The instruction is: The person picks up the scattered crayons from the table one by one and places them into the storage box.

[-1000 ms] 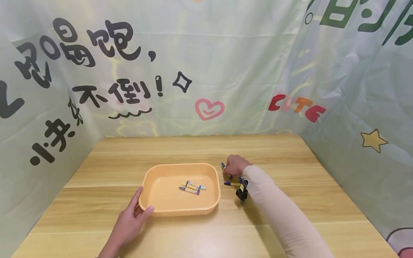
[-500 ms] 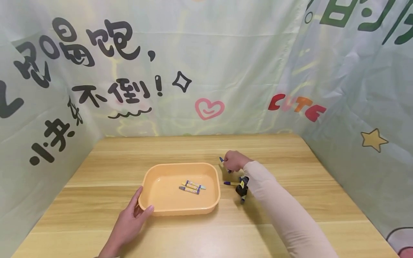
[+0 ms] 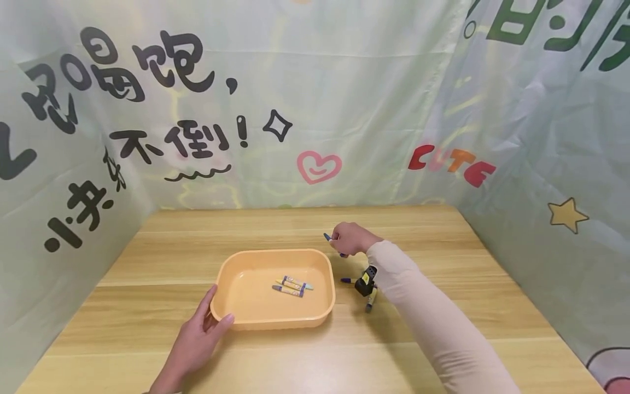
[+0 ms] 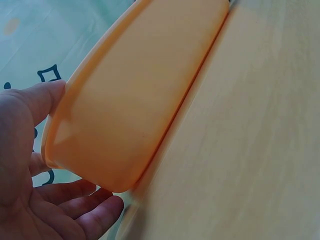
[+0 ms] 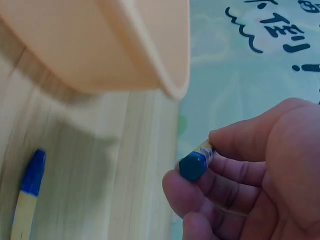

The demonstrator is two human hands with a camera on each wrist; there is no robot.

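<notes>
My right hand (image 3: 355, 239) pinches a blue crayon (image 5: 195, 164) between thumb and fingers, above the table just past the tray's back right corner. The crayon's flat dark end faces the right wrist camera. At the tray's front left corner, my left hand (image 3: 199, 334) grips the orange plastic tray (image 3: 275, 323), thumb over the rim and fingers along the outer wall (image 4: 125, 110). Three crayons (image 3: 293, 284) lie together inside the tray, right of its middle. Another blue crayon (image 5: 32, 175) rests on the table under my right wrist, partly hidden in the head view.
A yellow-wrapped crayon (image 3: 371, 300) with a dark end lies on the wooden table (image 3: 275, 361), right of the tray. A black wrist camera (image 3: 366, 282) covers part of that spot. Printed cloth walls (image 3: 374, 109) border the table at the back and sides.
My right hand has lifted the blue crayon off the table and moved up and left toward the tray's back right corner. My left hand and the tray stay in place.
</notes>
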